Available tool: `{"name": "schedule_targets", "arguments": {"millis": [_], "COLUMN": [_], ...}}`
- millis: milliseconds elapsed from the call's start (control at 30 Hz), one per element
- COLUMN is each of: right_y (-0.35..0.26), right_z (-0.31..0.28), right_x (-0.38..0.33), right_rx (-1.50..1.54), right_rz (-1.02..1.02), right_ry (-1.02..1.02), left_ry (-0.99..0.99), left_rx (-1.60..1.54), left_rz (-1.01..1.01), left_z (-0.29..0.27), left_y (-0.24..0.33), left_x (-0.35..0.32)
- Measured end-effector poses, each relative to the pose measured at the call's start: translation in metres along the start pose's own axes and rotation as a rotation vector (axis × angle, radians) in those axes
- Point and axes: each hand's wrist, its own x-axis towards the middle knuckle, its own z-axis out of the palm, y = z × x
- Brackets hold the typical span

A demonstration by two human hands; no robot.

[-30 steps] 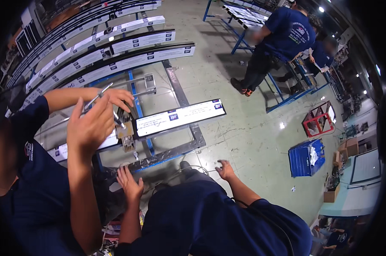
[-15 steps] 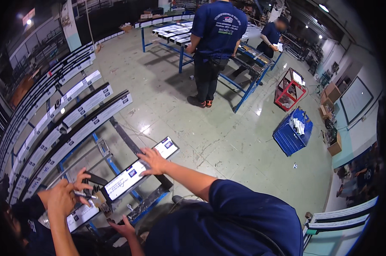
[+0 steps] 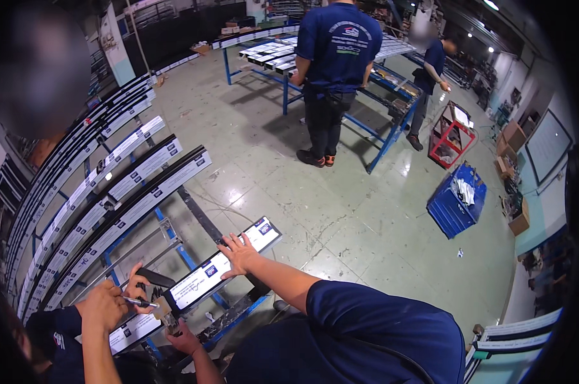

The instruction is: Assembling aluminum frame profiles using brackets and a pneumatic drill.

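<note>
My right hand (image 3: 239, 255) rests with spread fingers on a long profile (image 3: 200, 281) covered in white printed film. Low at the left, my left hand (image 3: 185, 340) closes at the profile's near end, on a small metal piece (image 3: 168, 321), its fingers partly hidden. A co-worker's hand (image 3: 104, 306) holds a slim, silvery pen-like tool (image 3: 139, 301), its tip at a yellowish block (image 3: 162, 312) beside that end. The co-worker's other hand (image 3: 136, 286) is close by, next to a dark bar (image 3: 155, 277). Another film-covered piece (image 3: 134, 331) lies below.
Several long film-covered profiles (image 3: 129, 195) lie on a blue-framed rack at the left. A person in dark blue (image 3: 338, 51) stands at a blue table of profiles (image 3: 270, 54); another person (image 3: 430, 70) is beyond. A blue bin (image 3: 457, 203) and red cart (image 3: 451, 136) stand right.
My left hand has come up and closed at the profile's end. The view has shifted, so most things sit lower and farther right. The far person has turned and moved beside the table.
</note>
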Motion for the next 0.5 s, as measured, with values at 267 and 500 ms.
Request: {"name": "schedule_targets", "arguments": {"millis": [267, 500], "right_y": [0.000, -0.023], "right_z": [0.002, 0.008], "right_x": [0.003, 0.007], "right_rx": [-0.003, 0.025], "right_rz": [-0.035, -0.084], "right_ry": [0.014, 0.062], "left_ry": [0.120, 0.085], "left_rx": [-0.016, 0.003], "left_rz": [-0.019, -0.015], "left_z": [0.002, -0.015], "left_y": [0.010, -0.047], "left_x": [-0.007, 0.010]}}
